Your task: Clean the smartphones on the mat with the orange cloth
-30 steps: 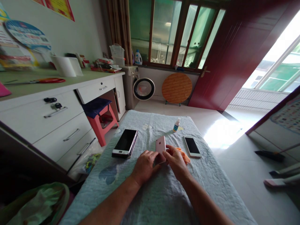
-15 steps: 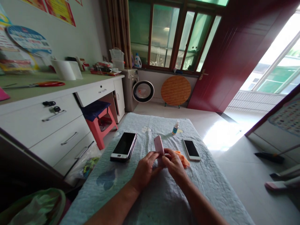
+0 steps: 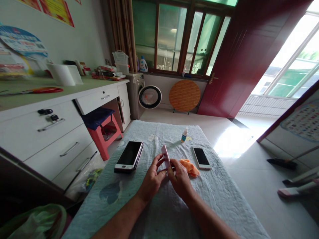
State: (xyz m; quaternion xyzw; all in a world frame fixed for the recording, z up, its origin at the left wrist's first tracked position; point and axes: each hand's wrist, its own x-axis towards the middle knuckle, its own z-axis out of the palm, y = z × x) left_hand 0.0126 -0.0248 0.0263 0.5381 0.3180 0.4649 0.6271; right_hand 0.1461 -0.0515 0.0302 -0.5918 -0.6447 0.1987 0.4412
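Note:
A pink phone (image 3: 165, 155) stands tilted on edge above the cloth-covered table, held between both hands. My left hand (image 3: 154, 176) has its fingertips and thumb closed on the phone's left side. My right hand (image 3: 179, 176) grips the lower right part with thumb and fingers. Just right of that hand lies a crumpled orange cloth (image 3: 189, 167). Beyond it a white phone (image 3: 201, 157) rests with its dark screen up. Over on the left, another white phone (image 3: 129, 154) tops a small stack. A small spray bottle (image 3: 184, 135) stands upright farther back.
A pale blue quilted cover (image 3: 154, 212) spreads over the table. To the left are a white desk (image 3: 54, 142) and a red stool (image 3: 104, 132). Behind stand a washing machine (image 3: 136, 96) with its door open and a round wooden tabletop (image 3: 184, 95). A bin (image 3: 59, 212) sits lower left.
The pink phone has turned to a narrower, more edge-on angle. My left fingers have spread along its side. The whole view has shifted slightly.

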